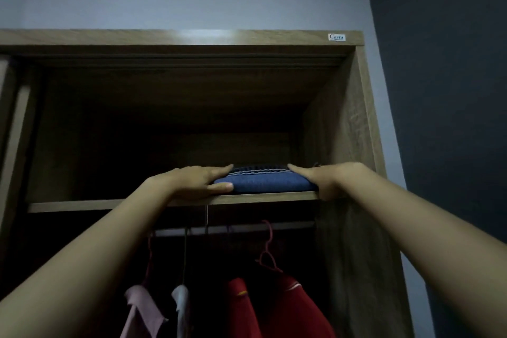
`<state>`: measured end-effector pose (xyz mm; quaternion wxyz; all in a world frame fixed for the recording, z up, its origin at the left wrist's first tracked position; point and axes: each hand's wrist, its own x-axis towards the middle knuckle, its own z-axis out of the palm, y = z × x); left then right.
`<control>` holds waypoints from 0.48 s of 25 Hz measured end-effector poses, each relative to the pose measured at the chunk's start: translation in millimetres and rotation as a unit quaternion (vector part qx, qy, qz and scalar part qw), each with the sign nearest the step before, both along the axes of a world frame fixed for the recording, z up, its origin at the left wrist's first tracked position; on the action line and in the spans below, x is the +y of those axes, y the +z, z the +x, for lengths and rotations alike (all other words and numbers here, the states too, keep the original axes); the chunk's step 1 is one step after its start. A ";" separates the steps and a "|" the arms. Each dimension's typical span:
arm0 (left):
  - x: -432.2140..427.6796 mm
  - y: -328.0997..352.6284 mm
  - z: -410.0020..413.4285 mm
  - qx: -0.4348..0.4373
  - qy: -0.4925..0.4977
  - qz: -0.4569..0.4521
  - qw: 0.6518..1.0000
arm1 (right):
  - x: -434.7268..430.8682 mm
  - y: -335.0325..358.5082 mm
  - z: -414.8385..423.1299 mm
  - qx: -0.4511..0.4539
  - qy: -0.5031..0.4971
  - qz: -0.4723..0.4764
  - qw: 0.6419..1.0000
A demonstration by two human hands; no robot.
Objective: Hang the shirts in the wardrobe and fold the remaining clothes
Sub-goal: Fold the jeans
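Note:
A folded stack of clothes [263, 181], blue denim on the bottom with darker striped fabric on top, rests at the front right of the wardrobe's upper shelf [109, 204]. My left hand [192, 180] grips the stack's left side, fingers on top and thumb at the front edge. My right hand [323, 177] grips its right side the same way. Below the shelf, shirts hang from the rail [236, 229]: a pink shirt [142, 310], a white shirt [181, 307] and a red shirt [279, 307] on a red hanger [267, 252].
The wardrobe's wooden right wall [348, 132] stands close beside my right hand. The rest of the upper shelf, to the left and behind the stack, lies in deep shadow. A dark wall [452, 90] is at the right.

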<state>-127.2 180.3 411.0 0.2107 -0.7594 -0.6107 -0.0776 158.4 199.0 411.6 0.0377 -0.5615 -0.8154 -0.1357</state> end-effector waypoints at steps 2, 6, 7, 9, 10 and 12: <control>-15.8 -2.0 1.6 -0.016 -0.006 0.022 1.000 | -12.9 -2.0 6.0 0.038 0.015 -0.007 0.999; -52.0 2.7 -1.5 -0.172 -0.126 0.169 0.962 | -47.2 -22.2 15.9 0.151 0.093 0.130 0.976; -61.9 -1.6 -2.1 -0.160 -0.125 0.180 0.962 | -53.2 -33.6 11.9 0.155 0.109 0.157 0.969; -81.1 -23.3 -5.7 -0.099 -0.088 0.167 0.977 | -65.4 -61.5 -8.0 0.143 0.158 0.171 0.962; -90.5 -40.8 -8.4 -0.063 -0.072 0.163 0.982 | -69.9 -77.1 -21.8 0.137 0.186 0.177 0.957; -112.7 -83.2 -16.5 -0.033 -0.051 0.161 0.985 | -76.4 -108.9 -53.4 0.125 0.252 0.195 0.940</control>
